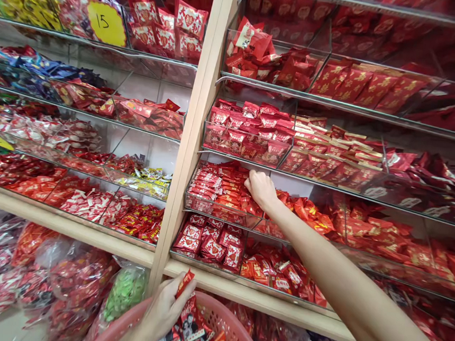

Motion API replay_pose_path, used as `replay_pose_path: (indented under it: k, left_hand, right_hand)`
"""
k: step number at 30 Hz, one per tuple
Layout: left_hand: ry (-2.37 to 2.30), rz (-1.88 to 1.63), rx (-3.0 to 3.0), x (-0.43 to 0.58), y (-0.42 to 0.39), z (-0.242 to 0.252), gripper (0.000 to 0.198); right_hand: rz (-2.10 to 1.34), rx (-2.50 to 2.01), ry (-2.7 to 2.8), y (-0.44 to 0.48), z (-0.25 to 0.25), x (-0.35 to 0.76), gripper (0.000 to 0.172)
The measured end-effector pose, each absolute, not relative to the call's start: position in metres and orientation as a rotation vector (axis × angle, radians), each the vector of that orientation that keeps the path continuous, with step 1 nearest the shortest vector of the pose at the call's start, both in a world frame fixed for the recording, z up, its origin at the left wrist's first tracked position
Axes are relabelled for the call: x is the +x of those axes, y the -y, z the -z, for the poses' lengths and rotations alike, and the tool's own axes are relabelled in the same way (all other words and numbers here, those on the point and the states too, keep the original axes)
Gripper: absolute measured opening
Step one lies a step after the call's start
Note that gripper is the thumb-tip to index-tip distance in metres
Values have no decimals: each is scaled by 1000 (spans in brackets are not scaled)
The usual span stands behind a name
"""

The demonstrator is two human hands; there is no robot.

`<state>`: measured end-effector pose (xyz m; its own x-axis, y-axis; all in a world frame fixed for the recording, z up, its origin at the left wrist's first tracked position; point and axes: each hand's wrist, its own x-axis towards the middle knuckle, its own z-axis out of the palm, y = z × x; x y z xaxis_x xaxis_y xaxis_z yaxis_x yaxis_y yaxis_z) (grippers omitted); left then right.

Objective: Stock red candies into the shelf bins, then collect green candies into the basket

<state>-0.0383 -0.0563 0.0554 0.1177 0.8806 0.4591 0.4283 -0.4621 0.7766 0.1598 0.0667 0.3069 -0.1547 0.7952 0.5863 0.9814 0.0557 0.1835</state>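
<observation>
Low in the view, my left hand (165, 306) is closed with a small red candy packet (186, 281) sticking up between thumb and fingers. That hand is over the pink perforated basket (234, 322), which holds red packets, some printed with black-and-white figures. Farther up, my right hand (261, 189) reaches over the clear front of a shelf bin (216, 210) filled with rows of small red candy packets (226, 189). Its fingers are curled into a fist at the bin's right side. Whatever lies inside that fist is hidden.
Wooden shelving with a light upright post (193, 109) carries clear bins of wrapped sweets on both sides. A yellow price tag (106, 23) reads 15. Under the bottom ledge stand plastic bags of sweets (78, 285), one with green contents (125, 291).
</observation>
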Motion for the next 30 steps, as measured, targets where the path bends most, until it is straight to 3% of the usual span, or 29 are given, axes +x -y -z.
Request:
replay_pose_path:
  k: [11,19,25,30]
  left_hand:
    - [-1220,-1341,1878,-36,58,-58,31]
    - [-955,-1358,1141,-28,60,-86,55]
    - [-658,-1060,948,-19,80,-101,42]
    - [-569,-1006,896,-18,83,-100,43]
  right_hand:
    - [671,-1290,1982,-25,-300,180,10]
    - [57,-955,2525,54,-256,157,12]
    - [-163,-944,2870,67,-217,130,6]
    - [-181,-912,2813,43,-229,126,11]
